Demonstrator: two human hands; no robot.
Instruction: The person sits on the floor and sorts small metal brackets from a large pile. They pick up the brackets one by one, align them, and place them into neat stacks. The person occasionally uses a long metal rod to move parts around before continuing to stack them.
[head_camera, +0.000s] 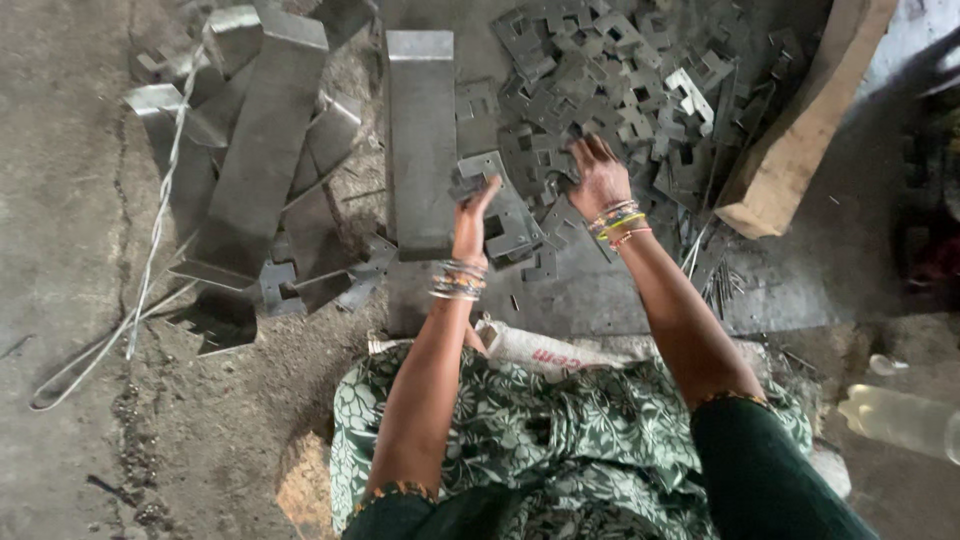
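My left hand (470, 215) grips a small stack of flat grey metal brackets (466, 184) beside a long upright steel channel (421, 140). My right hand (598, 176) lies palm down with spread fingers on the near edge of a heap of small stamped metal plates (620, 75), touching pieces there. More cut-out plates (512, 228) lie between both hands. Both wrists wear bangles.
Larger bent steel channels (262, 130) are piled at the left, with a loose wire (150, 250) across the dirt floor. A wooden block (800, 140) leans at the right. A clear plastic bottle (900, 420) lies at the lower right. My green patterned clothing (560, 430) fills the bottom.
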